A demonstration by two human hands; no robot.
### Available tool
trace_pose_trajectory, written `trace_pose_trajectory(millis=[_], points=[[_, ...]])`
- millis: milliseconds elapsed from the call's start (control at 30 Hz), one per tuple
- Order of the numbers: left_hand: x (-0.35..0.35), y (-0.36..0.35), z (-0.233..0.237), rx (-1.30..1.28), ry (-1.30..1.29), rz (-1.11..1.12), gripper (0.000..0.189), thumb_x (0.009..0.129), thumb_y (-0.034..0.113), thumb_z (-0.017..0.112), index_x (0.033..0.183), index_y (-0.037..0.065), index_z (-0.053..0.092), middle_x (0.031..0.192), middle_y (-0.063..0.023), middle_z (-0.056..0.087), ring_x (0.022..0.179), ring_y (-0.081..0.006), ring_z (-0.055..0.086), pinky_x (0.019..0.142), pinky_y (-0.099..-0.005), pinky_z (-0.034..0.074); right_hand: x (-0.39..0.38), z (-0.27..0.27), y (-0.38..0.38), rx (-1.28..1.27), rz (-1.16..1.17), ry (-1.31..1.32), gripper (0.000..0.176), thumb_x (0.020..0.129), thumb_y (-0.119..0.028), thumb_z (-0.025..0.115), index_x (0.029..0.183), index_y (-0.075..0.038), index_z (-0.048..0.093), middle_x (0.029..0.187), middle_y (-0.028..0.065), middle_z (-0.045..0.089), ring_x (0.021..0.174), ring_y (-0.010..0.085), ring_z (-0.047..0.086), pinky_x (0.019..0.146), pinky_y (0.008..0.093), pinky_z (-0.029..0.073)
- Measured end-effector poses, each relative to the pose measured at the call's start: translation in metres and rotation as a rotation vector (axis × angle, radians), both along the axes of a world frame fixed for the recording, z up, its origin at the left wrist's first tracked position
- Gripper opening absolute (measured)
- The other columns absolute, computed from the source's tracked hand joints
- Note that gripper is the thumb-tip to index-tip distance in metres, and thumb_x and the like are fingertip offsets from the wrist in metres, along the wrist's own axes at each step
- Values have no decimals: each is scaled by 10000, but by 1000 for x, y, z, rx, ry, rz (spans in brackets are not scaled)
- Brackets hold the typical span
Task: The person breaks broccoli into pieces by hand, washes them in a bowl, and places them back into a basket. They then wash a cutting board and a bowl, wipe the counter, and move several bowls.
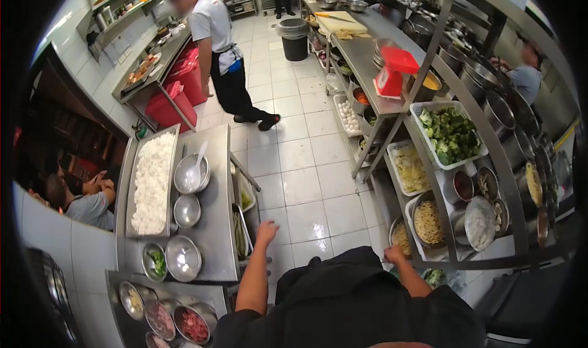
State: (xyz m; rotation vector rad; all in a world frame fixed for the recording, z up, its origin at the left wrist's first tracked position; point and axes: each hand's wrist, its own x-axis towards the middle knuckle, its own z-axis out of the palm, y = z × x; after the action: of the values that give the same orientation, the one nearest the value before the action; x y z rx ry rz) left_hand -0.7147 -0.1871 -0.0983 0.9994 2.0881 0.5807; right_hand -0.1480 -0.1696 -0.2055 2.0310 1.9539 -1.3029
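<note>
My left hand (pixel 267 232) hangs over the tiled floor, just right of the steel table (pixel 211 225), touching nothing that I can see; its fingers are partly spread. My right hand (pixel 395 254) is low beside the steel rack, near the bowl of noodles (pixel 429 222); its fingers look curled, and what they hold, if anything, is too small to tell. On the table stand a tray of white rice (pixel 153 185), a bowl with a spoon (pixel 192 173), two bare metal bowls and a bowl of greens (pixel 157 261).
A co-worker (pixel 214 48) walks at the back left near red bins (pixel 177 103). A black bin (pixel 294 41) stands farther back. The right rack holds broccoli (pixel 450 133) and pots; a red scale (pixel 395 72) sits beyond. Bowls of meat (pixel 193 325) are lower left.
</note>
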Motion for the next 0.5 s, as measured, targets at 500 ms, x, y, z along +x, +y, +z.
trace_pose_trajectory(millis=[500], points=[[-64,134,-43,34,52,246,336,690,218,683,980,48,688,897,-177,679,858,-295,663,800,-362,507,-151,71,326,323,-97,-43,225,759,-231,575,793,-35,680,846,212,647,821,385,619,743,468,491]])
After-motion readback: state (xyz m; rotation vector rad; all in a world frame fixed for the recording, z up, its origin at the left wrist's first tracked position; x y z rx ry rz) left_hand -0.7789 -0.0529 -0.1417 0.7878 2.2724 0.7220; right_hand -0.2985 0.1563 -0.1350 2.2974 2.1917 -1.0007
